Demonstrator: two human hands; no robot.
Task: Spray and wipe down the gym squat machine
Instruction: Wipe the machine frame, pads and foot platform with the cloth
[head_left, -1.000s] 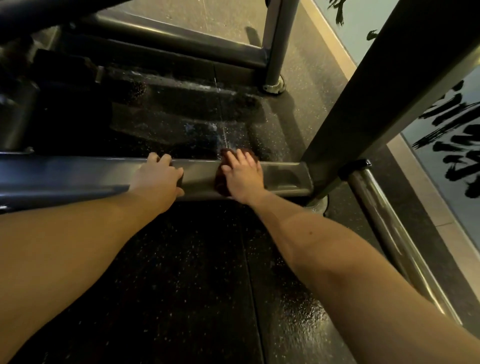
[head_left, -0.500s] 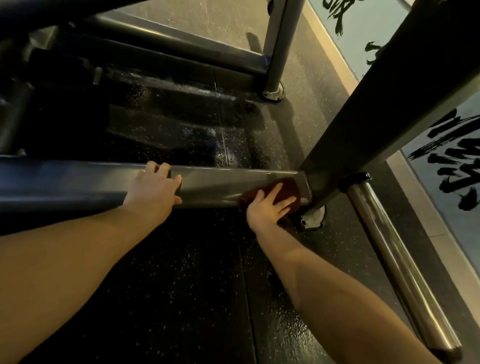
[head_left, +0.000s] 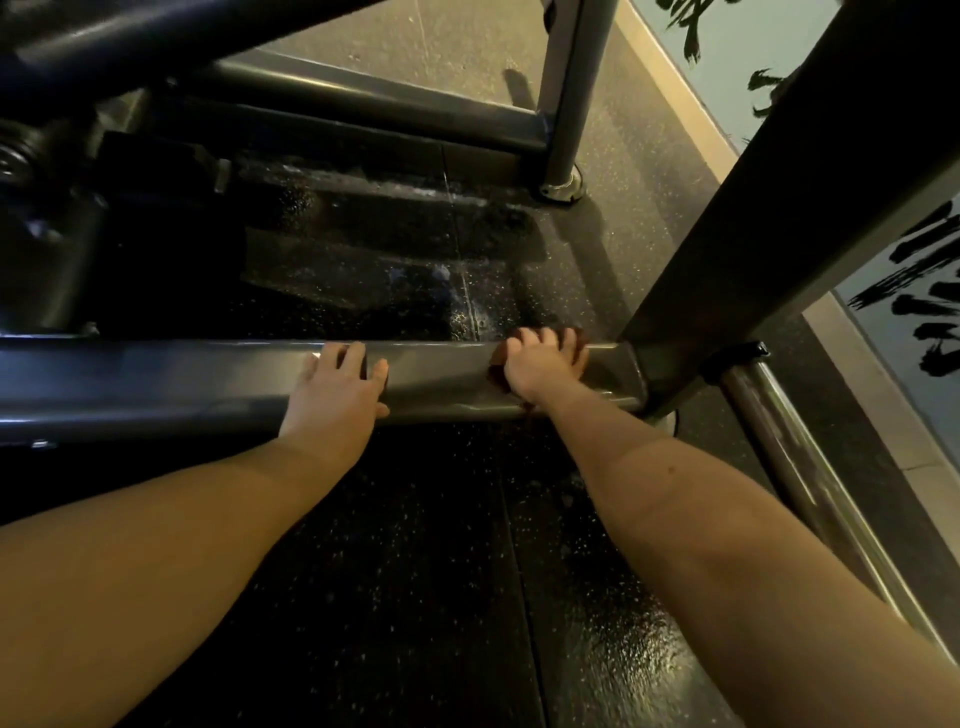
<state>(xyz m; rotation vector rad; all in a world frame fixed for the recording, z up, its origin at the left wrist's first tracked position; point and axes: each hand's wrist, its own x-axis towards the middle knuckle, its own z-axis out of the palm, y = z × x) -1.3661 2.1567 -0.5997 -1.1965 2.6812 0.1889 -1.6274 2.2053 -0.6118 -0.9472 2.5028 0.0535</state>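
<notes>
Under right hand (head_left: 540, 370), only edges of cloth (head_left: 496, 373).

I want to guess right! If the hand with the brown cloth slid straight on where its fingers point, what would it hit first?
Probably the speckled floor just behind the beam. The right hand and cloth point away across it; depth is hard to judge.

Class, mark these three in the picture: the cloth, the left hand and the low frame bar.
cloth (head_left: 497, 370), head view, its exposed left edge.
left hand (head_left: 335, 387), head view, back of the hand.
frame bar (head_left: 197, 382), head view, bare front face.
</notes>
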